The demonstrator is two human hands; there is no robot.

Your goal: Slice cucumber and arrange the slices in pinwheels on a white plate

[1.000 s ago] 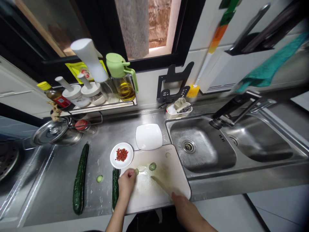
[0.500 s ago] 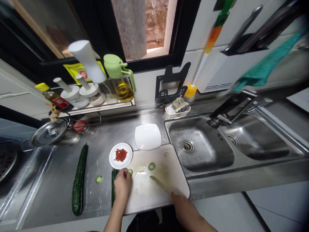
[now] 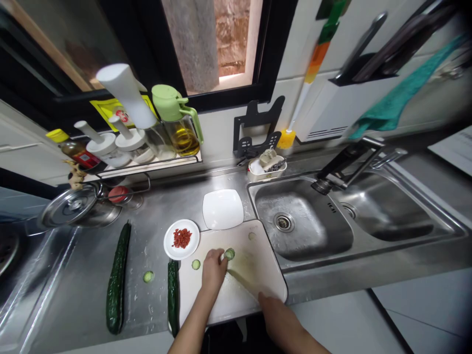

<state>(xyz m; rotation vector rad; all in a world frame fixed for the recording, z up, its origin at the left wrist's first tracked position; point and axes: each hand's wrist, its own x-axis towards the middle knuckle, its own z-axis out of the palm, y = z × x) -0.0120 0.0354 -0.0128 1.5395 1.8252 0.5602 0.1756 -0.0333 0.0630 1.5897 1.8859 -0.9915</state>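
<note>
Left hand (image 3: 214, 268) moved to cucumber slices (image 3: 230, 253), round plate (image 3: 194, 247) holding red bits (image 3: 182, 238)

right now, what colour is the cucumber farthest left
The cucumber is dark green, best seen in the head view.

Here's the bare left hand (image 3: 214, 268), fingertips right at the small, round, green cucumber slices (image 3: 229, 253) on the cream rectangular cutting board (image 3: 265, 250); the bare right hand (image 3: 271, 307) grips a slim, pale-bladed knife (image 3: 242, 282).
</note>
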